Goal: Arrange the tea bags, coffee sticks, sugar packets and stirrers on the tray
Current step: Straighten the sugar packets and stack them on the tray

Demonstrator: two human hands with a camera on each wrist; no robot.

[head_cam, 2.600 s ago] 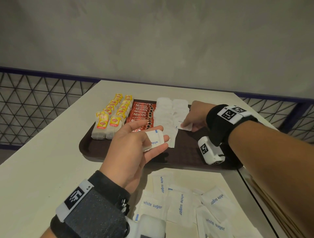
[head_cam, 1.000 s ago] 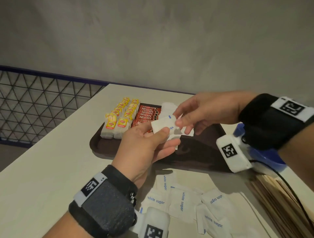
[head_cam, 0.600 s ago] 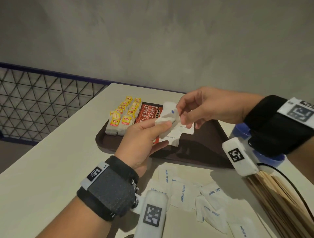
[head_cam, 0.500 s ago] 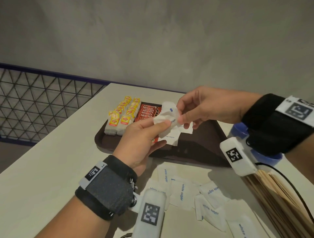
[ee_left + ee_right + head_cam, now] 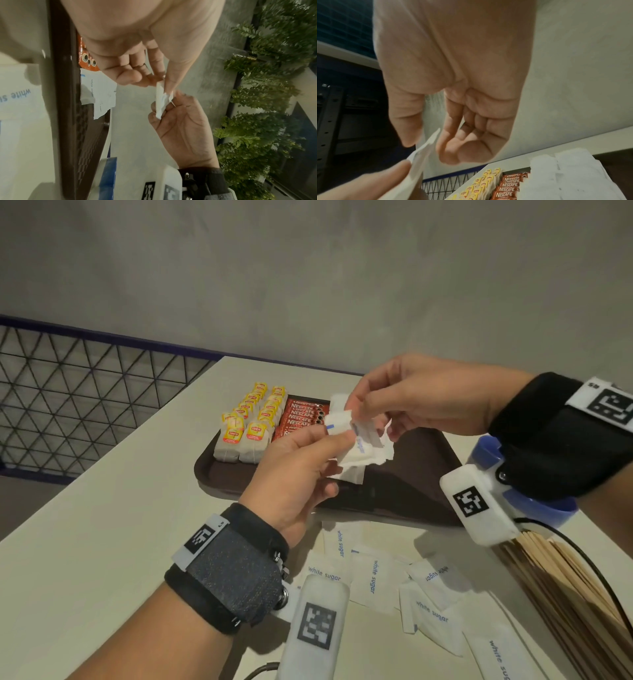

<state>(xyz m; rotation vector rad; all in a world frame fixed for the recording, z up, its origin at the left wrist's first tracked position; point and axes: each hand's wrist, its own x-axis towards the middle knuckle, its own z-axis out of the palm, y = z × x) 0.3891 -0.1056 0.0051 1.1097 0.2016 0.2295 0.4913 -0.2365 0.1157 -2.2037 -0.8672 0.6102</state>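
Far left on the brown tray [image 5: 219, 477]: tea bags [image 5: 251, 426] with yellow tags, two rows, standing close together. Just right of them, red coffee sticks [image 5: 301, 416] stacked flat, labels up. Right of those, white sugar packets [image 5: 565, 175] already laid on the tray, partly hidden behind the hands in the head view.

Left hand [image 5: 294, 474] raised over the tray's near half, thumb and fingers pinching a small bunch of sugar packets [image 5: 356, 446]; how many cannot be told. Right hand [image 5: 421, 402] meets it from the right, thumb and forefinger pinching the top edge of one held packet [image 5: 161, 100], other fingers curled loosely. Both hands touch the same bunch, above the tray, not resting on it.

On the table [image 5: 102, 559] near the tray's front edge: loose sugar packets [image 5: 373, 577] scattered and overlapping, "white sugar" print showing. Far right, by the table edge: wooden stirrers [image 5: 575, 594] lying in a fanned heap, off the tray
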